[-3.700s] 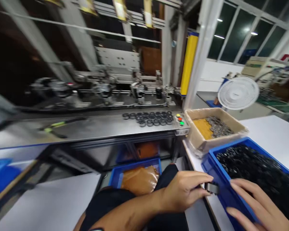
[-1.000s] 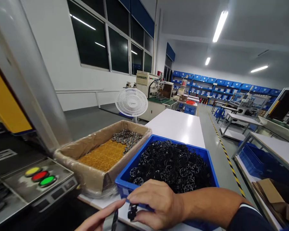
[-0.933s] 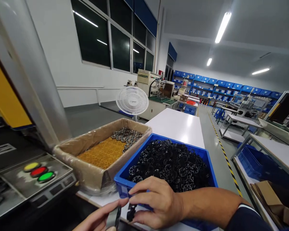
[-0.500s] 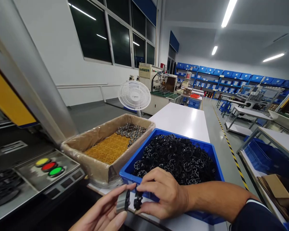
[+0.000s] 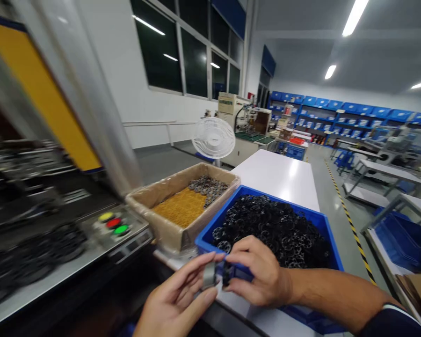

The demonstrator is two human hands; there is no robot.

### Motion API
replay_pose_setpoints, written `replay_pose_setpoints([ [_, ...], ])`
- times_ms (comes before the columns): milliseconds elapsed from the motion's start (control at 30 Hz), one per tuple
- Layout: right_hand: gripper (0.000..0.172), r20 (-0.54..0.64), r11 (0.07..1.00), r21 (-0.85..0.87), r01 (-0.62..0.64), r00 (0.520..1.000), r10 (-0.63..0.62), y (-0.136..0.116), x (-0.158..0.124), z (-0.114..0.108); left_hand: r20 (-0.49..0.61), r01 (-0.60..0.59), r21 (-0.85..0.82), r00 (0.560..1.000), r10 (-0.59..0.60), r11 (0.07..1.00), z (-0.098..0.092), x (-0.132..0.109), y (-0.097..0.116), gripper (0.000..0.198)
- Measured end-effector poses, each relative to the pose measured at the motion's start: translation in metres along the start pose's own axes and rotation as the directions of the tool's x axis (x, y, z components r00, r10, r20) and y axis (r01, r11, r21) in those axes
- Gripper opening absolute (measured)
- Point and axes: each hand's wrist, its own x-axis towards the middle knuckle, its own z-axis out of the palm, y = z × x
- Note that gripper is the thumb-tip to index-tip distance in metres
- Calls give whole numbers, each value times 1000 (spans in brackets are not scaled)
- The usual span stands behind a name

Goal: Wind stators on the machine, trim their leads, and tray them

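My left hand (image 5: 175,302) pinches a small grey metal ring (image 5: 208,275) between thumb and fingers. My right hand (image 5: 257,271) grips a small black plastic ring (image 5: 227,274) and holds it against the grey one. Both hands meet in front of the near edge of a blue bin (image 5: 312,220) heaped with black plastic rings (image 5: 273,229). Left of the bin stands a cardboard box (image 5: 168,234) holding grey metal rings (image 5: 208,186) on a layer of orange ones.
A metal machine bench (image 5: 56,276) with yellow, red and green buttons (image 5: 114,223) and rows of black rings (image 5: 31,257) lies to the left. A white fan (image 5: 214,138) stands behind the box. White tables (image 5: 280,175) and blue shelves reach into the hall.
The view has swung from the machine toward the bins. My hands have risen and come together, so the grey ring and the black ring now touch.
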Motion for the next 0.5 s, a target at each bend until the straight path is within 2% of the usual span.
replay_pose_setpoints([
  [100,37,40,998,-4,-65,997,65,-4,-2,-4,115,-14,-127,993,29,992,7,5,8,39],
  [267,39,118,996,21,-86,990,83,1,-3,-8,126,-90,-297,983,133,951,7,12,1,40],
  [500,40,129,994,47,-95,988,89,-1,-1,-8,166,-62,-300,979,116,952,7,7,-3,44],
])
